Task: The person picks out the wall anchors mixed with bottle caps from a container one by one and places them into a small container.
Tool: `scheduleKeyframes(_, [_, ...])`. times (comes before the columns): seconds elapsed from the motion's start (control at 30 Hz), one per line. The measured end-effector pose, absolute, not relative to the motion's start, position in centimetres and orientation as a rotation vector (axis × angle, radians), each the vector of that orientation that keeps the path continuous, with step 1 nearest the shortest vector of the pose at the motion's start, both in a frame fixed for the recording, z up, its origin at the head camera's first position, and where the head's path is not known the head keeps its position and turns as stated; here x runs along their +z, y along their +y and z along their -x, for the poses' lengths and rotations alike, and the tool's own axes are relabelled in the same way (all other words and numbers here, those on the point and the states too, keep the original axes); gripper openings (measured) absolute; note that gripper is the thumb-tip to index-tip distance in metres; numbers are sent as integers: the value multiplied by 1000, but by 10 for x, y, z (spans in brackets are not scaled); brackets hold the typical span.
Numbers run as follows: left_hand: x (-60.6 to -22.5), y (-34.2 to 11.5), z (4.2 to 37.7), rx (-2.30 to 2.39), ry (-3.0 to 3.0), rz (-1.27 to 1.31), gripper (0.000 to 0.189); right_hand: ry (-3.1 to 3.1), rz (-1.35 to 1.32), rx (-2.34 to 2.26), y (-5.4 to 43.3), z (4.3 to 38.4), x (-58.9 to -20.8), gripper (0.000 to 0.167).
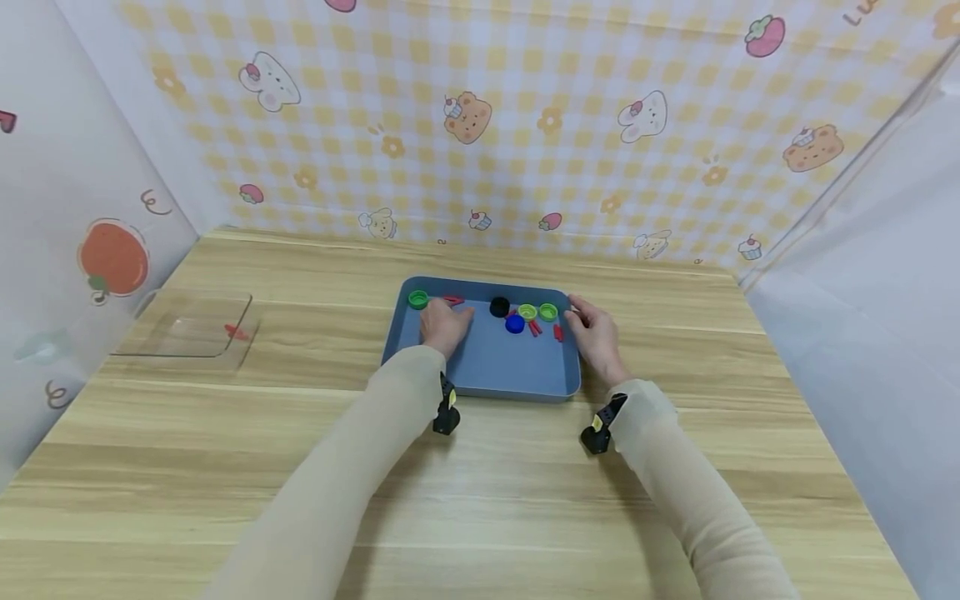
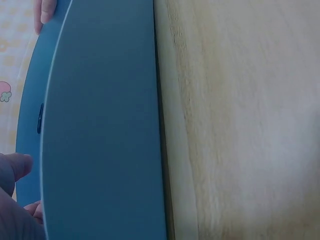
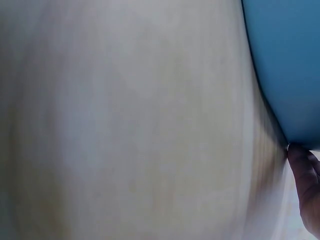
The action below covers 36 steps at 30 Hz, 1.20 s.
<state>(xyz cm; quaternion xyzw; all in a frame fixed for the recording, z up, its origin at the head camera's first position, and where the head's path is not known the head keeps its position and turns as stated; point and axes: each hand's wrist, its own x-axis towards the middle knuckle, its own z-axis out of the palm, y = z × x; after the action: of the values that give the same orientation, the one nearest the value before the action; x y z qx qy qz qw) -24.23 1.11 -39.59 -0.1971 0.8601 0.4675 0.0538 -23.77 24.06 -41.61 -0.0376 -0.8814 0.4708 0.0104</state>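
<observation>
A shallow blue-grey tray (image 1: 517, 367) lies on the counter (image 1: 510, 492), and both hands are at it. The left hand (image 1: 444, 325) reaches down into the left part of the tray, thumb standing apart from the bent fingers; whether its fingertips touch anything cannot be told. Just beside it, towards the tray's back left corner, sits a green cap (image 1: 418, 299), with a red piece (image 1: 453, 299) along the back edge. The right hand (image 1: 596, 333) holds the tray's right side near the back corner, thumb at the rim and fingers at the corner. Inside the tray, right of its middle towards the back, a black cap (image 1: 499, 307), a blue cap (image 1: 514, 323), a yellow-green cap (image 1: 527, 312) and a lime cap (image 1: 548, 312) lie near one another, with small red pieces (image 1: 558, 333) among and beside them. Well left of the tray stands a clear box (image 1: 183, 329), a red item (image 1: 236, 332) showing at its right end.
</observation>
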Motion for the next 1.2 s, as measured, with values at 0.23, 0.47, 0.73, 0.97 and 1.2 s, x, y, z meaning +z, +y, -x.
scheduleKeyframes(0.23, [-395,14,245,1455,2608,634,37,-2738,111,1461,240,239,-414,41])
scheduleKeyframes(0.47, [-399,16,251,1455,2682,634,28,-2738,90,1442,239,240,-413,41])
scheduleKeyframes(0.73, [-403,18,256,1385,2687,699,27,-2744,93,1442,239,241,-412,41])
scheduleKeyframes(0.97, [-406,22,262,1303,2696,769,45,-2725,109,1468,239,241,-413,41])
scheduleKeyframes(1.2, [-416,26,265,1215,2737,809,56,-2735,119,1478,240,236,-418,41])
